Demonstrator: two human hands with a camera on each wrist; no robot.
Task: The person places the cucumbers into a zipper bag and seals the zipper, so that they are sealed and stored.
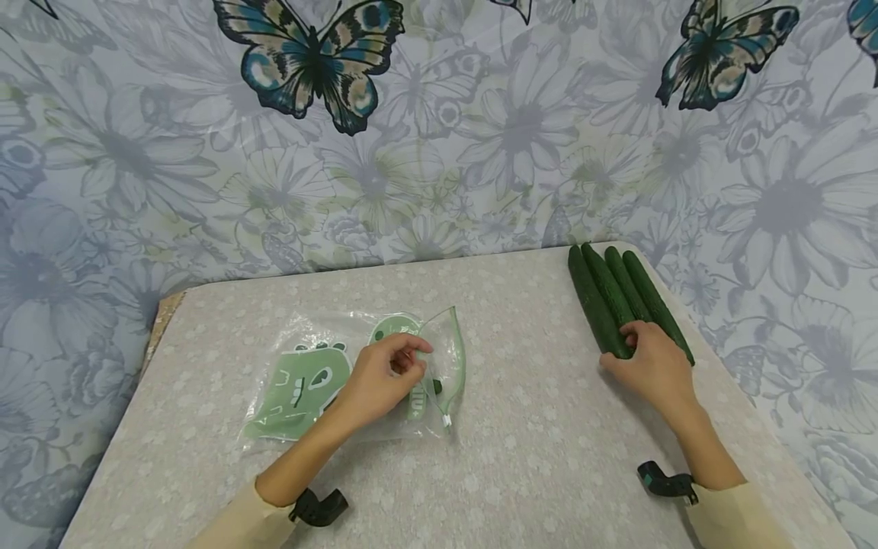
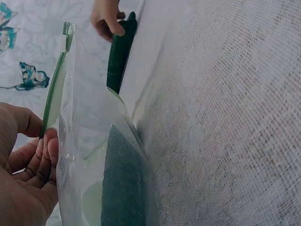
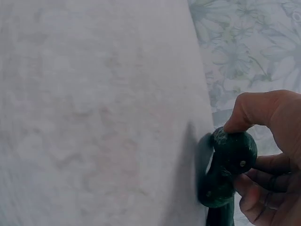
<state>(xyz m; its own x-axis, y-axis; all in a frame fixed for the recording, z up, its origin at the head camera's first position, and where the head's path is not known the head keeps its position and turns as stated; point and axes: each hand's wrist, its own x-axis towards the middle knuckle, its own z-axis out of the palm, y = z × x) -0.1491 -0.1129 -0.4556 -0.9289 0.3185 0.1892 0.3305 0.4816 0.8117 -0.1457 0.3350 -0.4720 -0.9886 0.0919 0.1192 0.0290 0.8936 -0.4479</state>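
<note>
A clear zip bag [image 1: 305,393] with a green cartoon print lies flat on the table, its mouth end raised and bowed open to the right. My left hand [image 1: 380,377] pinches the green zip edge [image 2: 54,94] between thumb and fingers. Inside the bag, a dark green cucumber [image 2: 123,183] shows through the plastic in the left wrist view. Several cucumbers lie side by side at the table's right. My right hand [image 1: 655,370] grips the near end of the leftmost cucumber [image 1: 595,305], thumb on one side and fingers on the other, as the right wrist view shows [image 3: 235,150].
The white zip slider [image 1: 447,420] sits at the near end of the bag's mouth. A patterned cloth covers the table [image 1: 521,427]. Behind it hangs a flower and butterfly backdrop [image 1: 480,152]. The other cucumbers [image 1: 658,305] lie close to the table's right edge.
</note>
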